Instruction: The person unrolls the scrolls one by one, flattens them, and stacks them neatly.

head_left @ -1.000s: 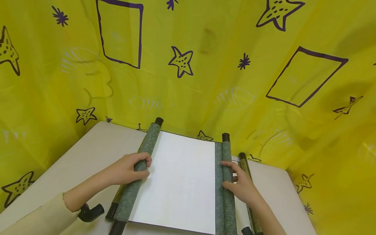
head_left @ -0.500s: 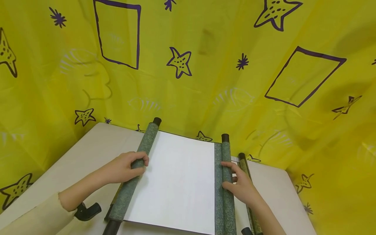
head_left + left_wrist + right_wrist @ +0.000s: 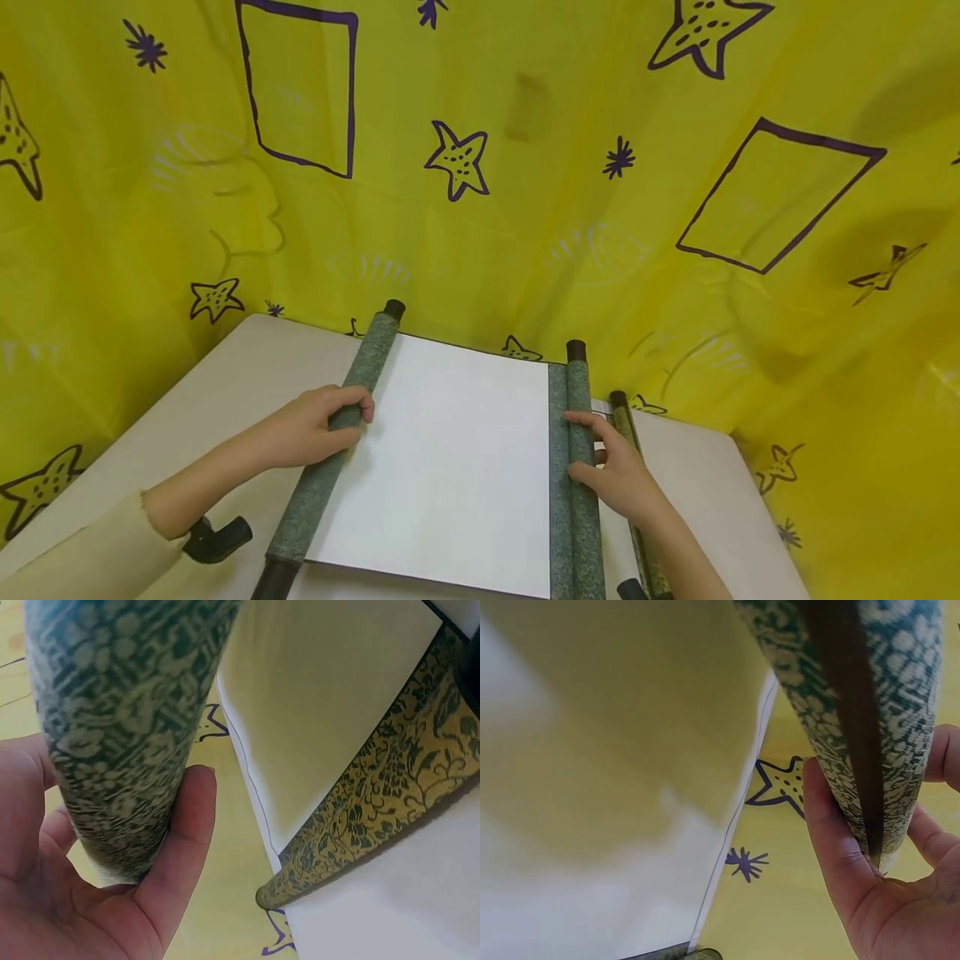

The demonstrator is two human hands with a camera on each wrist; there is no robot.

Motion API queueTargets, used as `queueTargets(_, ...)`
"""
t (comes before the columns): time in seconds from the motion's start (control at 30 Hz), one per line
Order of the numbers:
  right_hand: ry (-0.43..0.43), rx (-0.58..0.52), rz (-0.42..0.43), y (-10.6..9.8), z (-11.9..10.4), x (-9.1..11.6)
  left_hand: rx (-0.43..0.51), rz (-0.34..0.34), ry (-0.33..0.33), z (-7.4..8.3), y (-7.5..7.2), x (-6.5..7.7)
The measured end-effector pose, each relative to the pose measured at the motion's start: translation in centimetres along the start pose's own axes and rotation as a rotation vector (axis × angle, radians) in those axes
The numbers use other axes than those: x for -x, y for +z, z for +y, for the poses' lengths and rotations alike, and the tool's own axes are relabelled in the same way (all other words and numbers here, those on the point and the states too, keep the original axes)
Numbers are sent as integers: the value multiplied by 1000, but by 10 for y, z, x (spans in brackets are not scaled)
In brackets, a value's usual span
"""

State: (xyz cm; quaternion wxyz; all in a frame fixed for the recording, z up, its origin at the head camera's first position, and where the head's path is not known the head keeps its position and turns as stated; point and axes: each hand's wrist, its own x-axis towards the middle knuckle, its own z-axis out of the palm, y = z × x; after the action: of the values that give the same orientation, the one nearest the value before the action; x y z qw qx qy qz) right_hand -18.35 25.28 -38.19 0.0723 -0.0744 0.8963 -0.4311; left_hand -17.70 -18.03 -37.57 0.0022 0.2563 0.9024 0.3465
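Note:
A hanging scroll with green patterned brocade lies partly unrolled, its white paper (image 3: 450,458) facing up in the head view. My left hand (image 3: 311,425) grips the thick left roll (image 3: 311,504), thumb and fingers around it. On the other side my right hand (image 3: 618,479) holds the dark-capped right roller (image 3: 585,533) between thumb and fingers. In the left wrist view the green roll (image 3: 127,727) sits in the curled hand (image 3: 97,900). The right wrist view has the hand (image 3: 900,900) around the green roller (image 3: 900,727). The paper's face bears no visible picture.
Beneath the green scroll lies a second scroll with gold-and-dark brocade (image 3: 375,795), its right roller (image 3: 624,421) showing past my right hand. Both rest on a pale table (image 3: 247,375). A yellow curtain (image 3: 525,208) with starfish drawings hangs behind. A black curved piece (image 3: 217,540) sits at my left wrist.
My left hand and the left roll have shifted a little left, and more white paper shows. The gold roller under the left roll is now hidden. The right hand has stayed put.

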Motion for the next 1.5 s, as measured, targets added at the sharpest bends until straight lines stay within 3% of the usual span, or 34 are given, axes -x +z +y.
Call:
queueTargets(0.63,9,14,3,3,3,3,6,-17,-14,-11,3,5)
queueTargets(1.2,29,19,14,2,6,5,1,-19,-7,-19,-4,9)
queueTargets(1.5,31,26,15,2,5,5,-23,-25,-53,-23,-10,10)
